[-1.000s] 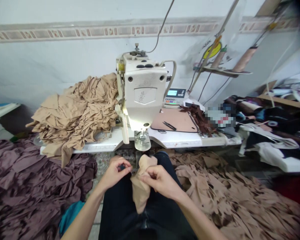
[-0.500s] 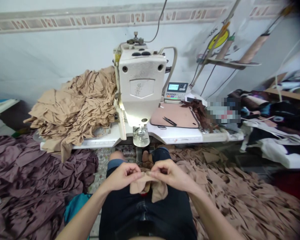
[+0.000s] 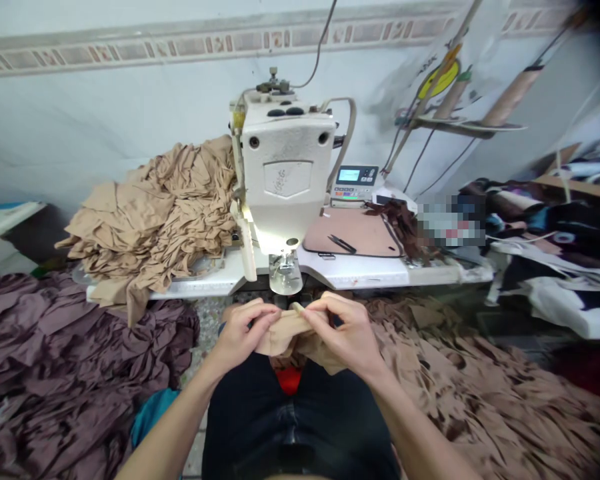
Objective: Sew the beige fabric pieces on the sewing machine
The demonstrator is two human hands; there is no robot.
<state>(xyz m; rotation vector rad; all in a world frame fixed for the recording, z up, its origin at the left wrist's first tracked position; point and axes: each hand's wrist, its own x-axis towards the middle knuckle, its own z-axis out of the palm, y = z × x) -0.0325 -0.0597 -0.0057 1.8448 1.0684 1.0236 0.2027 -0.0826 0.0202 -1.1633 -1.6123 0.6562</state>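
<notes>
My left hand (image 3: 243, 333) and my right hand (image 3: 343, 333) both pinch a small tan fabric piece (image 3: 285, 333), held between them above my lap, just in front of the presser foot (image 3: 285, 275) of a white sewing machine (image 3: 285, 173). Both hands have their fingers closed on the fabric's upper edge. Part of the piece hangs down behind my hands. A bit of red (image 3: 289, 379) shows below it on my lap.
A heap of tan fabric (image 3: 155, 213) lies on the machine table (image 3: 360, 272) to the left. Scissors (image 3: 341, 243) rest on a pink mat (image 3: 365, 230). Purple-brown fabric (image 3: 65, 360) piles at left, tan pieces (image 3: 480, 393) at right. A control panel (image 3: 353, 180) stands behind.
Both hands came together on the tan piece and lifted it up and forward, toward the presser foot. The piece went from hanging loosely to being bunched between the fingers.
</notes>
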